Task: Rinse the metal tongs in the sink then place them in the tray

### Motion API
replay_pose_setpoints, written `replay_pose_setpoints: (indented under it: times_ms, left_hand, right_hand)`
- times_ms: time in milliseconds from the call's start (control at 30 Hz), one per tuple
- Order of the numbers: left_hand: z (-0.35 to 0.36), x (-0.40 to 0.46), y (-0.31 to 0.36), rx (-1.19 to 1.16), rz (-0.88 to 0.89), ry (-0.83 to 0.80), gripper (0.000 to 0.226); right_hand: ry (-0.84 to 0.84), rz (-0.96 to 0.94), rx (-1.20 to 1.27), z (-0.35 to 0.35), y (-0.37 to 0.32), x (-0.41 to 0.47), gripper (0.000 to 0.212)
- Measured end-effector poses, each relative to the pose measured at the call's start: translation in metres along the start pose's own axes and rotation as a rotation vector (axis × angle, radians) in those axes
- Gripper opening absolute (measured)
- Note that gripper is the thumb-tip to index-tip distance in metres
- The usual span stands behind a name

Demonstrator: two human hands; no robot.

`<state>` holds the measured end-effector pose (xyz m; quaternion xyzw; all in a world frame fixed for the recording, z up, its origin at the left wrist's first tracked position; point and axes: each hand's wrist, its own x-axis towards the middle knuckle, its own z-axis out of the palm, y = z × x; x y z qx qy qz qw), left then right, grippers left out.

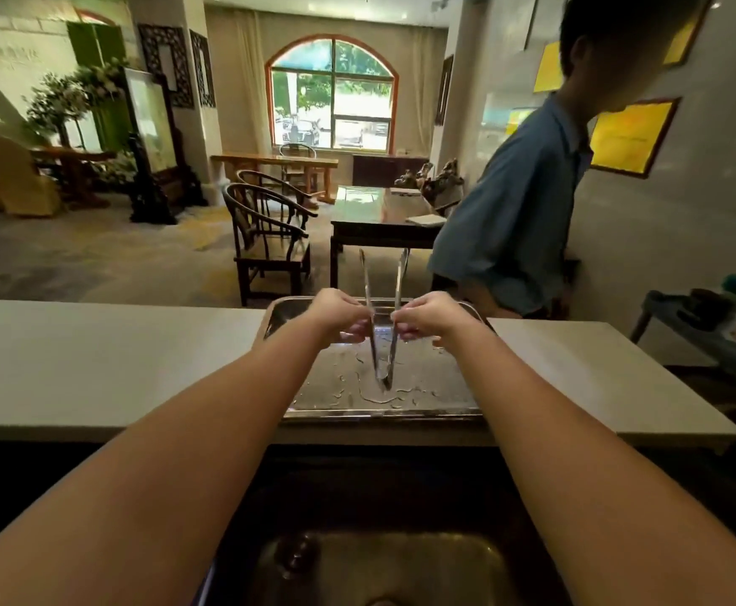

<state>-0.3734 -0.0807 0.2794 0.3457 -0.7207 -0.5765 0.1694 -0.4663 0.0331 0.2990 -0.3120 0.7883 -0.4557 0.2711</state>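
Over the tray point(453, 400), both hands are pinching the tongs point(383, 325), left hand point(340, 314) and right hand point(429, 317) gripping one arm each, hinge touching the wet floor. Rinsing in the sink point(383, 562) appears finished; only releasing is remaining.

Single head-worn wide-angle view, directed forward and down; both arms are seen close, sink point(383, 562) below the hands, desk point(95, 356) and room beyond them.
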Motion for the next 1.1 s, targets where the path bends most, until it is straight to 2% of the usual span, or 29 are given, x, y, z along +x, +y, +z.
replay_pose_setpoints:
  times_ms: [167,300,433,567,667,900,1000,1100]
  left_hand:
    - [0.011,0.025,-0.023,0.027,-0.082,0.017,0.026]
    - [0.019,0.037,-0.042,0.084,-0.123,0.032,0.027]
    - [0.024,0.043,-0.053,0.096,-0.146,0.020,0.025]
    - [0.031,0.046,-0.061,0.099,-0.149,0.017,0.022]
    - [0.032,0.051,-0.067,0.149,-0.138,0.025,0.019]
    - [0.032,0.051,-0.071,0.210,-0.120,0.050,0.019]
    - [0.027,0.052,-0.068,0.313,-0.073,0.008,0.017]
    - [0.013,0.047,-0.049,0.454,-0.015,-0.042,0.025]
  right_hand:
    - [-0.033,0.132,-0.030,0.009,0.021,0.034,0.029]
    - [-0.022,0.182,-0.094,0.021,0.042,0.056,0.007]
    - [-0.008,0.202,-0.142,0.027,0.057,0.064,0.021]
    - [0.001,0.217,-0.161,0.032,0.068,0.068,0.026]
    - [0.013,0.193,-0.231,0.036,0.075,0.074,0.020]
    - [0.047,0.186,-0.343,0.042,0.077,0.073,0.024]
    - [0.045,0.125,-0.451,0.041,0.078,0.075,0.019]
    - [0.075,0.017,-0.572,0.034,0.063,0.075,0.019]
